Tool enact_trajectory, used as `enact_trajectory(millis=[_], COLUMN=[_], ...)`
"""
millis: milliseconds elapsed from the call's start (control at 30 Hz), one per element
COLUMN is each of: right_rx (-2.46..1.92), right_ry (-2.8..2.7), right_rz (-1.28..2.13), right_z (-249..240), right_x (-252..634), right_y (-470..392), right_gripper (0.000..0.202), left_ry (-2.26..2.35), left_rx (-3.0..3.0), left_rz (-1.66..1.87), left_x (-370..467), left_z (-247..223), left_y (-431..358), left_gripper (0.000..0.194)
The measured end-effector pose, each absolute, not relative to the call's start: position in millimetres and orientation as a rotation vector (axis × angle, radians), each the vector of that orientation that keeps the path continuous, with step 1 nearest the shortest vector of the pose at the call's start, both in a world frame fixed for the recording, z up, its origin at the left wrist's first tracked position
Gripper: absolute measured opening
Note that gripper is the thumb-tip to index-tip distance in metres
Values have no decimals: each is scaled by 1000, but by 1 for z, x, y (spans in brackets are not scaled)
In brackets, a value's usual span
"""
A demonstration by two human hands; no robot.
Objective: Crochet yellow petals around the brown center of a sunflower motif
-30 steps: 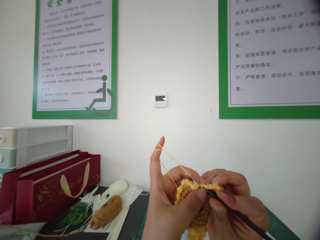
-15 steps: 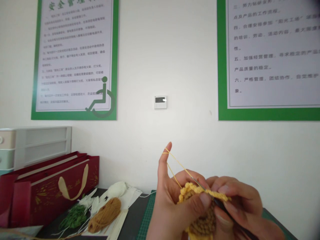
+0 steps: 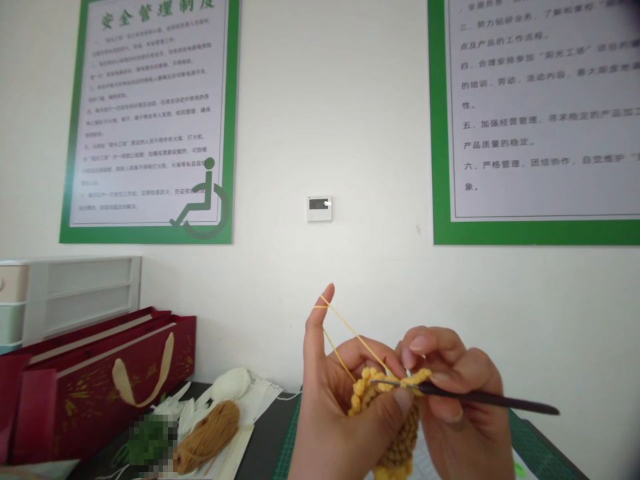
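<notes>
My left hand (image 3: 345,400) pinches a crocheted piece (image 3: 400,433), brown in the middle with a bumpy yellow edge, between thumb and fingers. Yellow yarn (image 3: 353,330) loops round its raised index finger and runs down to the edge of the piece. In my right hand (image 3: 460,393) is a crochet hook (image 3: 493,399) with a dark handle, held nearly level and pointing left. The hook's thin metal shaft lies along the yellow stitches, close to my left thumb. Part of the piece is hidden behind my fingers.
Left on the dark table lie a brown yarn skein (image 3: 213,430), white yarn (image 3: 233,383) and green yarn (image 3: 150,440), partly blurred. Behind them stand a dark red gift bag (image 3: 100,393) and a drawer unit (image 3: 90,290). A green cutting mat (image 3: 287,437) lies under my hands.
My right hand has turned and opened up somewhat, swinging the hook from a steep slant to nearly level. Both hands appear slightly further left, and the view has shifted a little.
</notes>
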State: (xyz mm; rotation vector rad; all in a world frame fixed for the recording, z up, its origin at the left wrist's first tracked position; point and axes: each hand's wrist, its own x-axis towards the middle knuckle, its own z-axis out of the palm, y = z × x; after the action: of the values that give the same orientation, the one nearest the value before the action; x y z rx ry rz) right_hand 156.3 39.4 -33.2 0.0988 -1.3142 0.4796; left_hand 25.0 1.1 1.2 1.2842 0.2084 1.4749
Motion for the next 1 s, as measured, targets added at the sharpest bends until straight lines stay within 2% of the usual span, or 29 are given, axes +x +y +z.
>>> enact_trajectory(millis=[267,567,733,867,1000], right_rx=[224,235,190,169,115], right_ry=[-1342,-1369,-1334,-1305,-1314], right_rz=[636,630,561,485,495], right_z=[-26,-23,-20,-19,-24], right_x=[158,165,159,156,157], right_y=[38,33,30,31,32], right_gripper=[21,30,23,15,9], left_ry=[137,11,84,121,138], left_rx=[1281,1316,1370,1397,1381], left_rz=[1539,1632,1704,1705,1651], left_x=[36,45,41,38,34], left_z=[2,-3,-4,-4,-3], left_y=[-15,-21,-18,-13,-8], left_gripper=[121,113,113,106,112])
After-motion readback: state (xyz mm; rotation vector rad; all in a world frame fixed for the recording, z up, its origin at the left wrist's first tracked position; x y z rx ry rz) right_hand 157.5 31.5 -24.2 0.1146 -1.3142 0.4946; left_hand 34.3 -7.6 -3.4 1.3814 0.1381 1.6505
